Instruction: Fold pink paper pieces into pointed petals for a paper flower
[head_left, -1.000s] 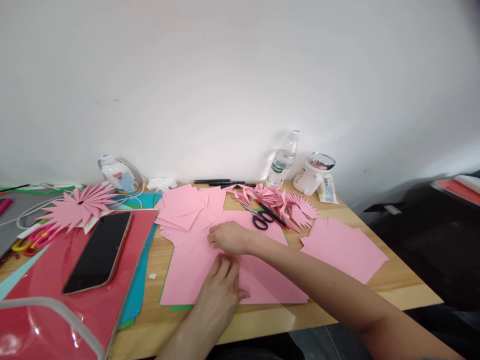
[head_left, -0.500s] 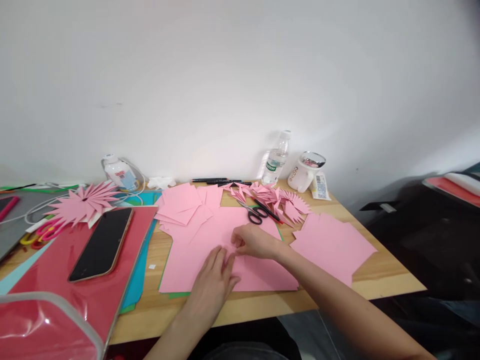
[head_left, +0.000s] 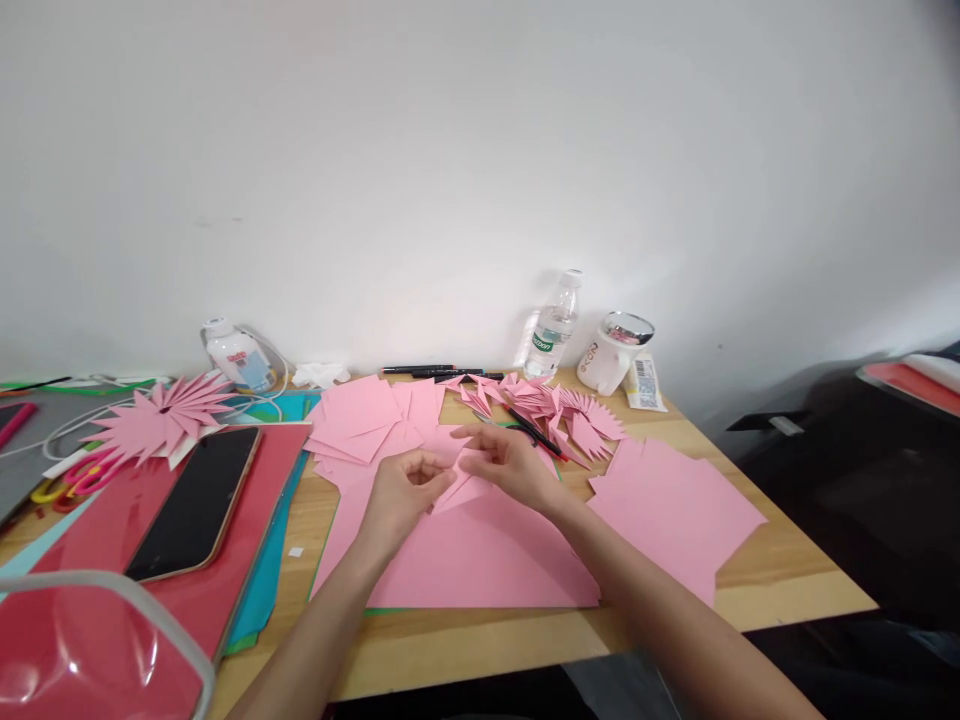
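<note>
Between both hands is a small folded piece of pink paper (head_left: 459, 488), raised a little over a large pink sheet (head_left: 487, 560). My left hand (head_left: 405, 495) pinches its left side between thumb and fingers. On the opposite side my right hand (head_left: 506, 465) grips it, fingers bent. Some of the piece is hidden behind the fingers. Behind my right hand lie scissors (head_left: 529, 432), partly covered, and a black pen (head_left: 536, 436). Loose pink squares (head_left: 352, 415) overlap at the big sheet's upper left, and folded pink paper pieces (head_left: 555, 405) are heaped at its upper right.
A phone (head_left: 196, 500) rests on a red folder (head_left: 247, 520) at left, near a pink paper pinwheel shape (head_left: 165, 410). Along the wall stand a white bottle (head_left: 238, 355), a water bottle (head_left: 553, 330) and a lidded mug (head_left: 611, 355). More pink sheets (head_left: 675, 510) lie at right.
My hands have gone from pressing down on the big sheet to holding the folded paper up between them. My left hand has moved up and left; the view has tilted slightly.
</note>
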